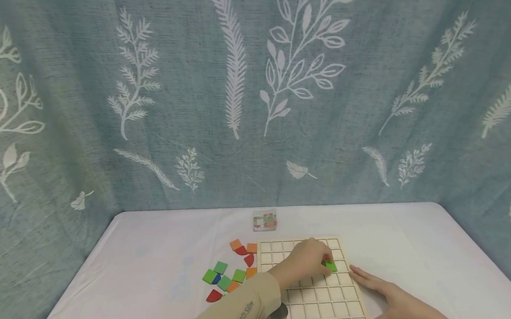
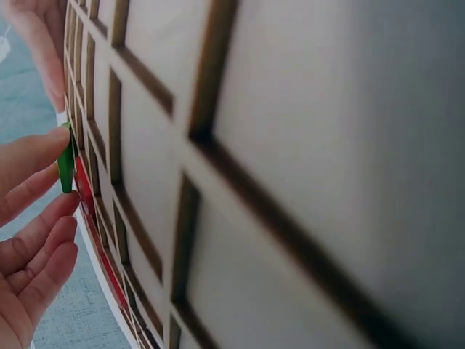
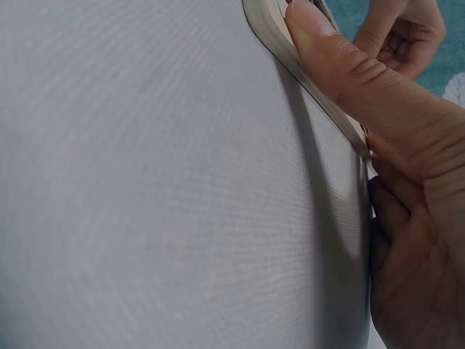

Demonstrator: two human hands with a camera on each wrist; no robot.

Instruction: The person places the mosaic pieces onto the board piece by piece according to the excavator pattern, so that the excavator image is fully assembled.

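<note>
My left hand reaches across a pale wooden grid board and pinches a green square tile between thumb and fingertips. In the left wrist view the green tile stands on edge just over the grid, and red pieces lie in cells beside it. The left hand and forearm hide part of the board in the head view. My right hand lies along the board's right edge with its fingers extended. Its thumb presses on the board's rim.
Loose tiles lie left of the board: green squares, orange squares, red quarter-circles and a blue piece. A small clear box with coloured pieces stands behind the board. A patterned curtain hangs behind the white table.
</note>
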